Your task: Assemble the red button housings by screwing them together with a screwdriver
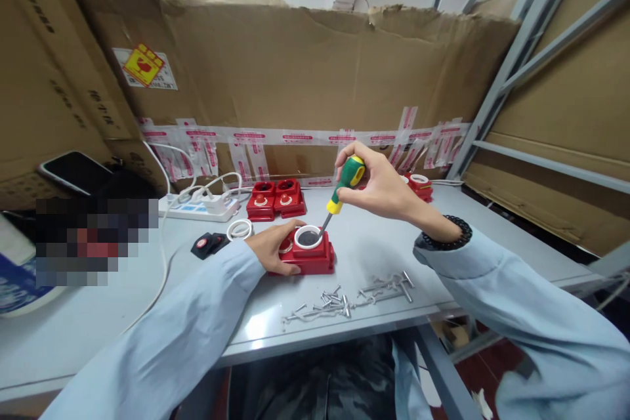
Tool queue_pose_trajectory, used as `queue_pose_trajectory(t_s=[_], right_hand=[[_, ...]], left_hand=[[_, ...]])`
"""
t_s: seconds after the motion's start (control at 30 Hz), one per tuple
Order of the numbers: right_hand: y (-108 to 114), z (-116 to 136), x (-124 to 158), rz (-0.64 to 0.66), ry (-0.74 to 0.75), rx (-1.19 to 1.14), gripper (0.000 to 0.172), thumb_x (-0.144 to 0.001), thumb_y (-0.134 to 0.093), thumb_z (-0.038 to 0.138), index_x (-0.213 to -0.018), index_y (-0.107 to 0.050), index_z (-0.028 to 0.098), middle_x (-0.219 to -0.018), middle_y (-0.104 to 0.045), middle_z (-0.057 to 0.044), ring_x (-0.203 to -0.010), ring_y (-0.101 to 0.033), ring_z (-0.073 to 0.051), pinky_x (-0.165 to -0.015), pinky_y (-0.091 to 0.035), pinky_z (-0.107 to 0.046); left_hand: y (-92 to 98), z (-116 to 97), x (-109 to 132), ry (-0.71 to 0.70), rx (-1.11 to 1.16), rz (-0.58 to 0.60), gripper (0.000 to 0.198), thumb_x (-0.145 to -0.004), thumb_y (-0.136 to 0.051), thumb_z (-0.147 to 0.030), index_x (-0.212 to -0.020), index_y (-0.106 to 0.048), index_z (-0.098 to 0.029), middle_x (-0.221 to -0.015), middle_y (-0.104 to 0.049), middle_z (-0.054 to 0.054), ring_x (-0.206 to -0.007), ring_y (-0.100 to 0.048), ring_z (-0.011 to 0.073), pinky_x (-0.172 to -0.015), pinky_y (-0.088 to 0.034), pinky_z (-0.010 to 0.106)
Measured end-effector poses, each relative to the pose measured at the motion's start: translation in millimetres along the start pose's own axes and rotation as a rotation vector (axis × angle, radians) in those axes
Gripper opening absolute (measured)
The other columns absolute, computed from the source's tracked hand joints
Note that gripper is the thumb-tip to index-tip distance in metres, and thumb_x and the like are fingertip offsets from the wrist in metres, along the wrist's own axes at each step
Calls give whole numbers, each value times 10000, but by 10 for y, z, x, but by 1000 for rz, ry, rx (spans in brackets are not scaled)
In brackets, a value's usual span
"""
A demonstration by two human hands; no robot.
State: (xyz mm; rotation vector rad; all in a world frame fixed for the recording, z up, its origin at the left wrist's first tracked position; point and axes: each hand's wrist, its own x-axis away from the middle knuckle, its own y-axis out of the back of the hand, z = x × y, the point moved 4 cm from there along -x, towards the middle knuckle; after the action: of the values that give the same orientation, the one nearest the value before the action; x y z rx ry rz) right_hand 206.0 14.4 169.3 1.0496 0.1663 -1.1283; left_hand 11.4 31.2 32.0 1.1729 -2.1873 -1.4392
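Note:
A red box-shaped housing (315, 261) lies on the table, with a white ring (298, 244) set around a dark round opening on its top. My left hand (276, 248) is wrapped around the housing's left end, fingers at the back and thumb at the front. In my right hand (377, 184) is a screwdriver (348, 178) with a green and yellow handle, held tilted. Its tip reaches the right side of the ring's opening; whether a screw sits under it I cannot tell. Loose screws (331, 300) and small metal T-shaped bars with chains (388, 285) lie in front of the housing.
Two more red housings (275, 200) stand behind, and another (422, 189) is at the back right. White rings (239, 230) and black parts (209, 244) lie at left, near a power strip (201, 209) with cables. A phone (76, 172) rests far left. Cardboard (295, 72) walls the back.

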Motion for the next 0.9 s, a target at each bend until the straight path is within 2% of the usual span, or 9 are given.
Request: queue_pose_trajectory(t_s=[0.03,0.1,0.17,0.23,0.3,0.4,0.53,0.73,0.9], right_hand=[[-35,10,-2,6,8,-5,283,-632,-576,145,-883,-452,180,-761,-551,21,-639,-490,-96,-564,-387,-241],[-110,20,-5,18,22,-13,283,-642,-567,153,-895,-444,186,-757,-542,27,-634,-485,-94,-564,-379,-239],[-186,16,-9,29,30,-10,282,-654,-565,168,-905,-439,191,-762,-534,29,-633,-481,-92,-568,-373,-240],[-259,-1,-14,44,33,5,279,-661,-567,182,-908,-439,194,-762,-530,31,-625,-471,-90,-569,-367,-240],[-323,-26,-15,66,30,19,279,-660,-565,182,-908,-440,194,-754,-527,33,-618,-460,-87,-571,-362,-239],[-387,-64,-5,100,19,22,286,-646,-561,174,-904,-439,197,-717,-498,47,-601,-434,-82,-560,-349,-231],[-409,-80,23,139,9,28,287,-635,-574,207,-890,-443,197,-667,-448,66,-584,-404,-84,-539,-324,-227],[-365,-75,47,156,-10,43,292,-640,-566,189,-905,-442,197,-693,-451,58,-605,-414,-88,-556,-329,-235],[-342,-76,73,161,-9,51,287,-656,-582,224,-902,-436,196,-691,-445,59,-603,-412,-87,-562,-338,-237]], left_hand=[[-42,43,-12,34,10,12,819,-580,-722,-436,-1274,-366,-187,-1038,-624,71,-899,-613,269,-803,-474,380],[-96,78,-41,111,-13,-70,857,-605,-717,-460,-1314,-321,-185,-1035,-637,87,-862,-633,282,-776,-491,405],[-120,56,-63,148,-26,-207,893,-646,-697,-497,-1361,-263,-185,-1196,-575,144,-985,-610,322,-833,-478,454],[-148,10,-76,99,0,-273,943,-647,-701,-516,-1392,-229,-182,-1347,-455,177,-1166,-509,350,-944,-421,492],[-179,-22,-79,13,42,-255,993,-609,-737,-504,-1401,-236,-177,-1395,-399,177,-1254,-422,354,-1017,-364,494],[-200,-15,-67,-49,95,-194,969,-601,-758,-463,-1391,-273,-183,-1379,-434,156,-1242,-443,335,-1035,-363,462],[-207,-10,-59,-65,107,-160,965,-616,-760,-451,-1397,-256,-187,-1374,-451,145,-1242,-448,329,-1041,-361,448],[-246,-42,-59,-33,86,-153,985,-658,-714,-511,-1429,-193,-188,-1416,-360,164,-1273,-401,334,-1049,-338,480],[-235,-72,-73,-68,87,-156,939,-672,-715,-486,-1411,-222,-182,-1370,-421,152,-1245,-427,315,-1045,-344,463]])
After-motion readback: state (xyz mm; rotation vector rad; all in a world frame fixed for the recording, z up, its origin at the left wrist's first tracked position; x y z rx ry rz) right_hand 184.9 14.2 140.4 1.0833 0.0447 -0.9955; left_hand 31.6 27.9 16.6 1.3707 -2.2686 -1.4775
